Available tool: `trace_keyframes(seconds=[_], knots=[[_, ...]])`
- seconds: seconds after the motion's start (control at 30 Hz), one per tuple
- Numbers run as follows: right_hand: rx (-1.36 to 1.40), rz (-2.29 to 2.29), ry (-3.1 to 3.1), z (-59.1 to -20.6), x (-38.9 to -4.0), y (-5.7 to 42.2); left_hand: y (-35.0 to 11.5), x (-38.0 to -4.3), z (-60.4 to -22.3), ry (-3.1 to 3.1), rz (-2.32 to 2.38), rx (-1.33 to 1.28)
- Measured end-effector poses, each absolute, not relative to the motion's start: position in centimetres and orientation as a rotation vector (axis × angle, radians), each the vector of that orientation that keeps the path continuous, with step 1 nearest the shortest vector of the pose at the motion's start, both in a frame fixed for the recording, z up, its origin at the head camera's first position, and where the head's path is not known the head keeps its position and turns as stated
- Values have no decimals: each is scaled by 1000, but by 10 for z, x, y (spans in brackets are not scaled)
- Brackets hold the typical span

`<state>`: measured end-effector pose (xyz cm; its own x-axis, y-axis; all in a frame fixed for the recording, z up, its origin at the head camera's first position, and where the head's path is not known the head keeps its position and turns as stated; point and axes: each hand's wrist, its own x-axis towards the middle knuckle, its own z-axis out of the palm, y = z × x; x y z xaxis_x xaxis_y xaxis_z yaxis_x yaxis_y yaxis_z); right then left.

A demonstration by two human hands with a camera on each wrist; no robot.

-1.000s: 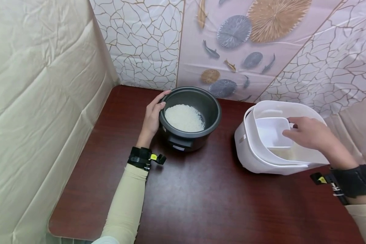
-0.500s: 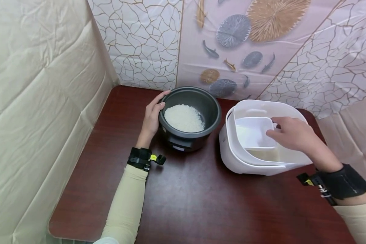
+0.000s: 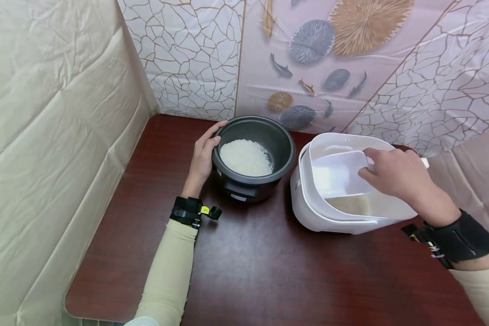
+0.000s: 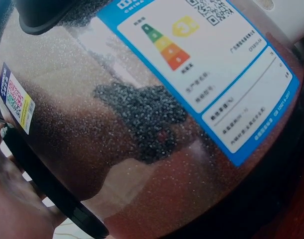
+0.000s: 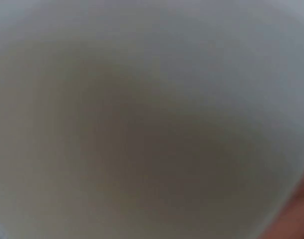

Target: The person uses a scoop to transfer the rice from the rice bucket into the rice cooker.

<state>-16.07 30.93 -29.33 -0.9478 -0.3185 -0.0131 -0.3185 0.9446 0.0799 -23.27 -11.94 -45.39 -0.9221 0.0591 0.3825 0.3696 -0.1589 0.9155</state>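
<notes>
A dark rice cooker (image 3: 248, 190) stands on the table with white rice (image 3: 246, 158) inside. My left hand (image 3: 203, 156) rests against its left side, fingers extended along the rim; close by, the left wrist view shows the black handle (image 4: 47, 184). On the right is a white rice bin (image 3: 326, 217) with a pale layer of grain (image 3: 350, 204) at its bottom. My right hand (image 3: 395, 174) reaches into it and grips a white rectangular scoop (image 3: 338, 174) by its end. The scoop tilts inside the bin. Its handle is mostly hidden by the hand. The right wrist view is blurred.
The dark red table (image 3: 244, 271) holds the cooker and bin near its back edge. A patterned backdrop (image 3: 309, 68) rises behind them, and a pale padded sheet (image 3: 65, 136) walls the left side.
The bin and my right hand have shifted left, closer to the cooker. The scoop has since tilted, its hand-side end higher. My left hand and the cooker stay put.
</notes>
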Motion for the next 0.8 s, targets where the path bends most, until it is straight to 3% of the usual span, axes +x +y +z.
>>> trace_keyframes(seconds=[0.8], knots=[[410,-462,-3182,-297,-166,321,-120,-232,-453,-1890,-2183,-497]])
